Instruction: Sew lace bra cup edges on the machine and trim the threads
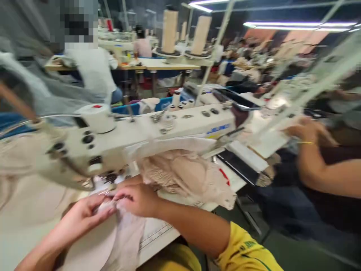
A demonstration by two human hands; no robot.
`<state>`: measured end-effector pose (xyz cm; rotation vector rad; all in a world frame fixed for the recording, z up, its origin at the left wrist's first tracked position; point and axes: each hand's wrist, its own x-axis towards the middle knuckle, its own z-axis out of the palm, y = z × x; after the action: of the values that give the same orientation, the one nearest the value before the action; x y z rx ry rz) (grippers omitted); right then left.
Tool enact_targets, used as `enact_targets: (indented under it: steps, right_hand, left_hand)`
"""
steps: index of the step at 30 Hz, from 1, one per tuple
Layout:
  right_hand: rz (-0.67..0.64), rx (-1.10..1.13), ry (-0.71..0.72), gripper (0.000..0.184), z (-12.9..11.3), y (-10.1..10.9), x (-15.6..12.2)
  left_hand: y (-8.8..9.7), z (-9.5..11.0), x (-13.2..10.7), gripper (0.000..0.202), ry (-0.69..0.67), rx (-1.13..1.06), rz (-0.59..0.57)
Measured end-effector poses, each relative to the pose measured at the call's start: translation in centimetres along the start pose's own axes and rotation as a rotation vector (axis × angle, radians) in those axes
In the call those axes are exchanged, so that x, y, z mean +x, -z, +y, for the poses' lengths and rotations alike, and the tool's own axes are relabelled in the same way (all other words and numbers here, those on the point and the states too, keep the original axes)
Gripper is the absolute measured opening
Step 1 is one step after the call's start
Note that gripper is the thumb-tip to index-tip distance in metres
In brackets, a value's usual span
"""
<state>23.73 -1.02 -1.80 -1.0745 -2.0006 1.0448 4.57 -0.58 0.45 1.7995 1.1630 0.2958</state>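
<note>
Both of my hands meet at the needle end of a white sewing machine (180,126). My left hand (87,214) has its fingers closed on the edge of a pale beige fabric piece (93,244), which hangs toward my lap. Just right of it, my right hand (138,199) pinches the same fabric close to the presser foot; its fingertips are partly hidden. Under the machine arm a bunched beige garment (180,173) with gathered parts lies on the table. Motion blurs the frame somewhat.
A white thread cone (97,118) stands on the machine. More beige fabric (28,188) lies to the left. On the right a co-worker's hand (306,131) is over another table. Behind, a person in a white top (90,67) sits near tall thread cones (169,32).
</note>
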Motion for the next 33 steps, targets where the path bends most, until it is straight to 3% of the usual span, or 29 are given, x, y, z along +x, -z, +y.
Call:
enact_targets:
  steps: [3, 7, 12, 23, 33]
  right_hand:
    - [-0.008, 0.156, -0.021, 0.024, 0.8, -0.3, 0.1]
    - [-0.073, 0.225, -0.007, 0.039, 1.0, 0.6, -0.2]
    - [-0.142, 0.292, -0.090, 0.035, 0.2, 1.0, -0.3]
    - [-0.209, 0.299, -0.216, 0.022, -1.0, 1.1, -0.1]
    - [-0.148, 0.251, -0.215, 0.013, -1.6, 0.4, -0.1]
  left_hand:
    - [0.8, -1.6, -1.0, 0.032, -0.012, -0.189, -0.052]
    - [0.7, -2.0, -1.0, 0.033, -0.023, -0.401, -0.101]
    - [0.3, -2.2, -1.2, 0.037, 0.028, -0.566, -0.115]
    - [-0.1, -1.9, -0.9, 0.043, -0.024, -0.514, -0.103]
    - [-0.5, -2.5, -0.8, 0.040, -0.008, -0.486, -0.136]
